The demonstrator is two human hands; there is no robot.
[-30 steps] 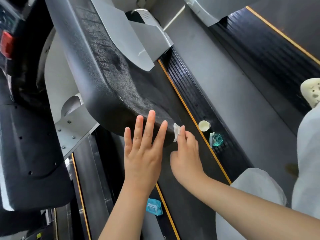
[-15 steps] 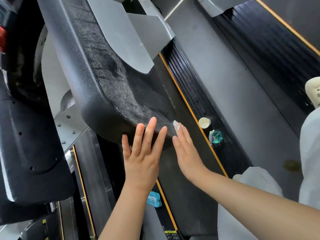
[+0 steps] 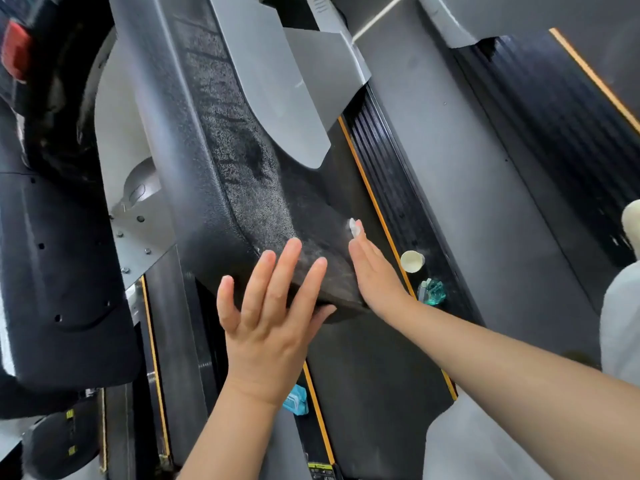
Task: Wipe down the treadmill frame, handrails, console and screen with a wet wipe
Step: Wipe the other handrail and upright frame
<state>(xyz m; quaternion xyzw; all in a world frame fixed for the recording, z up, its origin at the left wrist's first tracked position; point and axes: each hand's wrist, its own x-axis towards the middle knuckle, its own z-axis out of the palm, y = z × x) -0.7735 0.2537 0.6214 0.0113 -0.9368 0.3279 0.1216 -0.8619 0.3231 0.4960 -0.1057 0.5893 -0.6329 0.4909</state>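
Observation:
The black textured handrail [image 3: 242, 174] runs from the upper left down to its blunt end at the centre. My left hand [image 3: 270, 306] lies on that end with fingers straight and spread, the thumb tucked under the tip. My right hand [image 3: 374, 278] lies flat along the rail's right side, fingers straight, pressing the white wet wipe [image 3: 354, 227] against it. Only a small crumpled corner of the wipe shows beyond my fingertips. A grey frame panel [image 3: 270, 74] overlaps the rail higher up. The dark console with a red button [image 3: 15, 50] is at the far left.
On the black side strip with the yellow line stand a paper cup [image 3: 412, 261] and a teal object [image 3: 431, 292]. A blue wipe pack [image 3: 296, 400] lies below my left wrist. A neighbouring treadmill [image 3: 554, 116] runs along the right. My white-clad knee [image 3: 620, 323] is at the right edge.
My right hand went from pinching the wipe to lying flat and slid it up along the rail's side. My left hand settled onto the rail's end.

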